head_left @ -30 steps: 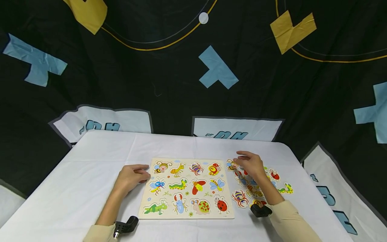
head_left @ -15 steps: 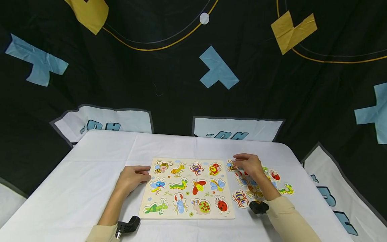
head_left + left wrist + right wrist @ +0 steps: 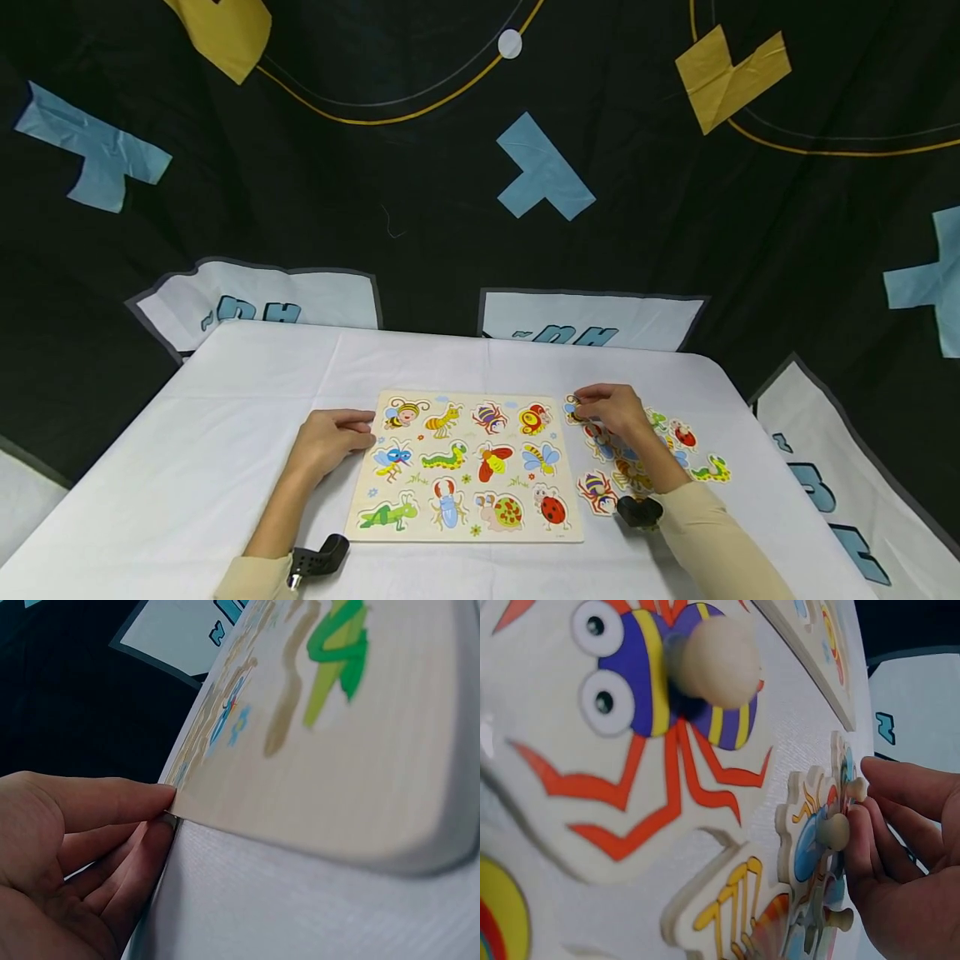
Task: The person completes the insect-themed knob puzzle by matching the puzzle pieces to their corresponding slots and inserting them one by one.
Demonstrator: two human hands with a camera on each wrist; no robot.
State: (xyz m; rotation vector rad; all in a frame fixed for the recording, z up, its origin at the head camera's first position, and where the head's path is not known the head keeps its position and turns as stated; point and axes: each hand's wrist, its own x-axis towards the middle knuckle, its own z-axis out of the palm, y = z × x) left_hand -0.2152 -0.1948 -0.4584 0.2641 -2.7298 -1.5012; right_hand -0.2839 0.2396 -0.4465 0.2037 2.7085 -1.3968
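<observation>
A wooden puzzle board [image 3: 480,492] printed with insects and other small creatures lies flat on the white table. At its left edge, my left hand [image 3: 327,442] pinches the rim between its fingertips, seen close in the left wrist view. My right hand [image 3: 613,410] is over the loose pieces to the right of the board. Its thumb and fingers pinch the small wooden knob [image 3: 856,789] of a bee puzzle piece [image 3: 572,410], which the hand partly covers. Just nearer lies a spider piece [image 3: 597,492] with its own knob [image 3: 720,664].
Several more knobbed pieces lie in a loose group under my right forearm, some overlapping, with a caterpillar piece [image 3: 711,469] and a ladybird piece [image 3: 683,432] at the right. The white table [image 3: 225,400] ends at a black printed cloth [image 3: 420,208] behind.
My right hand has come down and a little left to the bee piece, and its fingers have closed on the knob. My left hand has stayed at the board's left edge.
</observation>
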